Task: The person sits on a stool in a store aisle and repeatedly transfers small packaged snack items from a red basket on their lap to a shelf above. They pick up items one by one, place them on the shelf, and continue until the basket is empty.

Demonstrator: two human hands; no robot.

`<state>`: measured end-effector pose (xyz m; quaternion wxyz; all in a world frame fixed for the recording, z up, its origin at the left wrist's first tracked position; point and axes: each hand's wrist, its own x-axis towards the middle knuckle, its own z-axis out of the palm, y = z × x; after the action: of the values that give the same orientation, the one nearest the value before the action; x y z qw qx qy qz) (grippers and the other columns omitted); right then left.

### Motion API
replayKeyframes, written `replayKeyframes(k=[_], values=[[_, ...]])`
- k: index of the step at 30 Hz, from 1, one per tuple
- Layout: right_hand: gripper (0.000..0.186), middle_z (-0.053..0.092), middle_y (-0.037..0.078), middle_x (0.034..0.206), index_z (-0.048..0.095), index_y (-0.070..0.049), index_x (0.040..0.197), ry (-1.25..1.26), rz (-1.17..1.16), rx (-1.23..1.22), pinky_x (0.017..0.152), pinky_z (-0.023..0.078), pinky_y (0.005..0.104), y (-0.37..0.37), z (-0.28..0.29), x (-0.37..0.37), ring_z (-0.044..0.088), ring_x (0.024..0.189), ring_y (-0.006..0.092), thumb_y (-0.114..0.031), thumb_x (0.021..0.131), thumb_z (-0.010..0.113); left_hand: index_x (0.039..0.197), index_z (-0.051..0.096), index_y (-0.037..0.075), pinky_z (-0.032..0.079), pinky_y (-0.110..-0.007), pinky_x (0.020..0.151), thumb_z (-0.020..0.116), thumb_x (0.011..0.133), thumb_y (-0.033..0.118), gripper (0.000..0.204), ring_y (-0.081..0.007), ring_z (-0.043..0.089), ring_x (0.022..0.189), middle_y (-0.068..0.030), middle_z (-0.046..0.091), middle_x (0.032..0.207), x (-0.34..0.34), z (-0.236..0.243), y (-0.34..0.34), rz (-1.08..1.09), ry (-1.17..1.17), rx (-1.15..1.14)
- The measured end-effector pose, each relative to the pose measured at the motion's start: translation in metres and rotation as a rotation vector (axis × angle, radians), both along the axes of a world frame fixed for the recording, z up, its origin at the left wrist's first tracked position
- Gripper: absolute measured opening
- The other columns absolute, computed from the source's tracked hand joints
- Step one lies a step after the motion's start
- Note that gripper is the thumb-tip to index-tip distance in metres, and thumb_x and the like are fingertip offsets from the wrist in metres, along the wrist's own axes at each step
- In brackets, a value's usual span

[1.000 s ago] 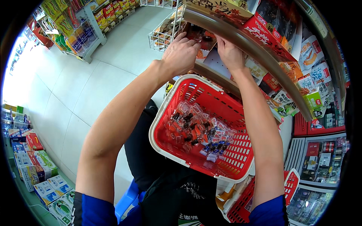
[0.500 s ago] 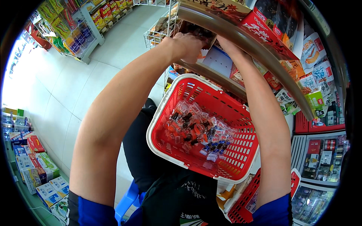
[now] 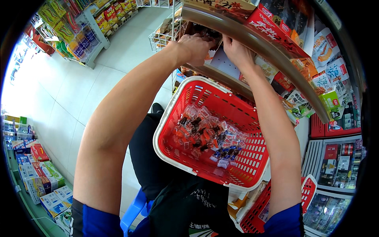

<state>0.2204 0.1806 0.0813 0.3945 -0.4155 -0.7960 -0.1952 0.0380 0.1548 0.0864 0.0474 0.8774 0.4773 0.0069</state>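
Left grip: we see the left grip (image 3: 195,49) bent over the near left side of the snack box, its fingers curled; whether it pinches a packet or only the cardboard, we cannot tell.
Right grip: we see the right grip (image 3: 239,53) against the box's right side, thumb raised, fingertips hidden; we cannot tell how firmly it has closed.
Snack box: the open-topped snack box (image 3: 216,44) with dark packets sits between the two grips. If they press unevenly, we judge it could twist or tip toward the weaker side; squeezed hard, its thin walls could buckle.
Curved rail: the brown curved rail (image 3: 276,48) arches just above and right of the right grip. Lifting straight up could knock knuckles or box against it.
Red basket: the red basket (image 3: 229,106) lies below both grips, toward the body, seemingly on the lap. A shifted leg or dropped forearm could tilt it.
Wrapped sweets: the small wrapped sweets (image 3: 205,136) lie loose in that basket, under the grips; a tilt could slide them over the rim.
Wire rack: the white wire rack (image 3: 156,41) stands just left of the left grip, where an outward elbow or wrist could catch.
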Motion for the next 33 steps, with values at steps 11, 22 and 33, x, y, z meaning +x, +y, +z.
replayKeyframes(k=[11, 22, 33], values=[[0.032, 0.062, 0.015, 0.122, 0.064, -0.005, 0.120, 0.102, 0.187, -0.233, 0.091, 0.050, 0.0419, -0.143, -0.042, 0.026, 0.062, 0.109, 0.0333, -0.007, 0.088, 0.065, 0.145, 0.047, 0.009, 0.043, -0.043, 0.107, 0.064, 0.078, 0.007, 0.069, -0.0339, 0.051, 0.130, -0.0161, 0.055, 0.141, -0.014, -0.009, -0.015, -0.054, -0.143, 0.247], [0.036, 0.062, 0.010, 0.121, 0.067, -0.007, 0.114, -0.387, 0.370, -0.812, 0.094, 0.049, 0.0415, -0.227, -0.184, 0.064, 0.056, 0.115, 0.0276, -0.005, 0.078, 0.064, 0.114, 0.063, 0.003, 0.053, -0.048, 0.090, 0.069, 0.087, 0.027, 0.036, -0.0396, 0.066, 0.103, -0.0226, 0.070, 0.106, 0.034, -0.108, -0.151, -0.157, 0.005, -0.528], [0.026, 0.058, 0.012, 0.112, 0.065, -0.003, 0.100, -0.307, 0.289, -0.786, 0.094, 0.048, 0.0419, -0.229, -0.213, 0.044, 0.054, 0.113, 0.0317, -0.004, 0.073, 0.066, 0.125, 0.050, -0.004, 0.051, -0.048, 0.093, 0.076, 0.080, 0.042, 0.069, -0.0418, 0.064, 0.109, -0.0283, 0.066, 0.114, 0.034, -0.197, -0.170, -0.104, -0.056, -0.683]])
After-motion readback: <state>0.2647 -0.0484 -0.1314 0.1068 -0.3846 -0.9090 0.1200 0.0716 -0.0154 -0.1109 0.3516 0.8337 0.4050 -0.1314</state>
